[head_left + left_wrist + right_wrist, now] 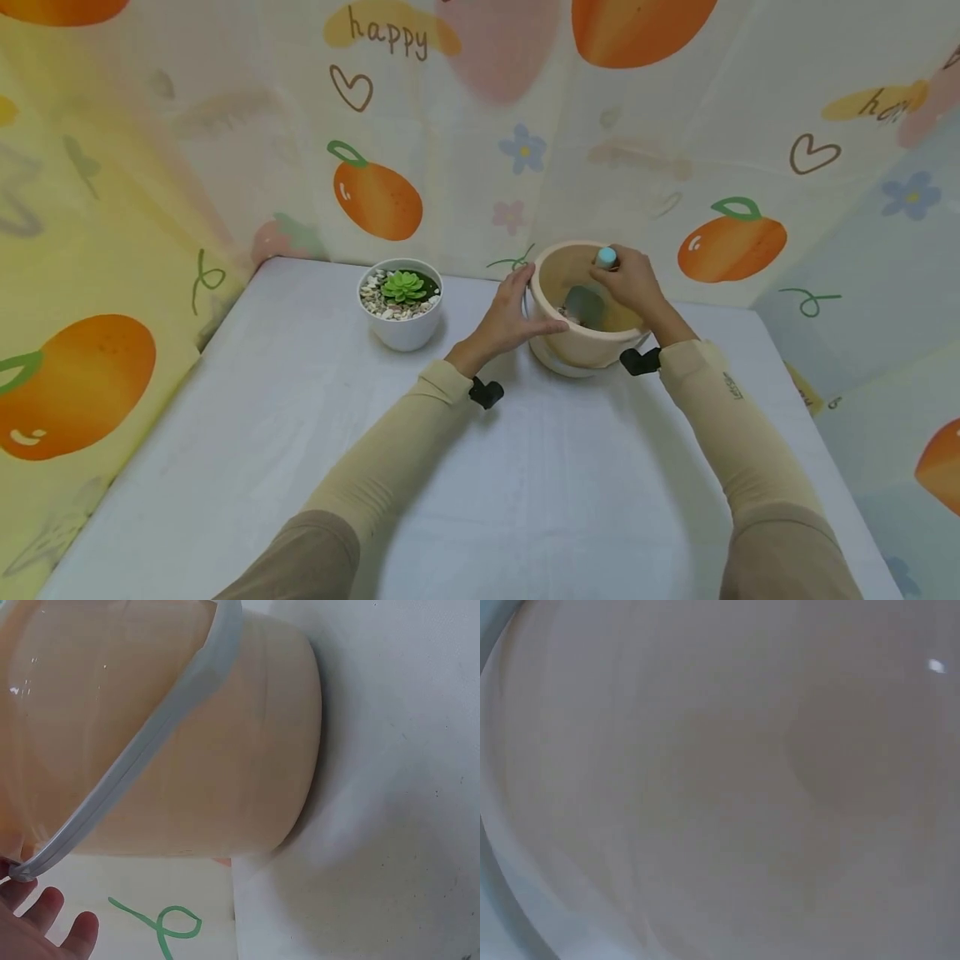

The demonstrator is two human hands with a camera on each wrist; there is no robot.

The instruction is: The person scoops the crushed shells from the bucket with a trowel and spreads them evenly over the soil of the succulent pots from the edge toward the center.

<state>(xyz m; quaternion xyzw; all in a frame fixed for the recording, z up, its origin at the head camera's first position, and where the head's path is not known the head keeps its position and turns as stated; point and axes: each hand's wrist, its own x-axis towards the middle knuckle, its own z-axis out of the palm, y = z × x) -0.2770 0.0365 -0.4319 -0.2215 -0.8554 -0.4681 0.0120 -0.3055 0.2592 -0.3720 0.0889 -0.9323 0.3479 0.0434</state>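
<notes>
My right hand (632,279) reaches over a peach-coloured bucket (581,343) and grips the light-blue handle of a small shovel (607,257). Inside the bucket shows a grey-green blade shape (587,308) with a few pale pebbles next to it. My left hand (510,315) holds the bucket at its left side, thumb along the near rim and fingers round the far-left edge. In the left wrist view, fingertips of that hand lie by the end of the grey bail handle (135,754). The right wrist view holds only the blurred pale inside of the bucket (705,787) and its rim.
To the left of the bucket stands a white pot (405,333) with a green succulent (404,287) and pebbles on top. A white cloth covers the table (480,500). A patterned curtain (465,125) hangs close behind the table's back edge.
</notes>
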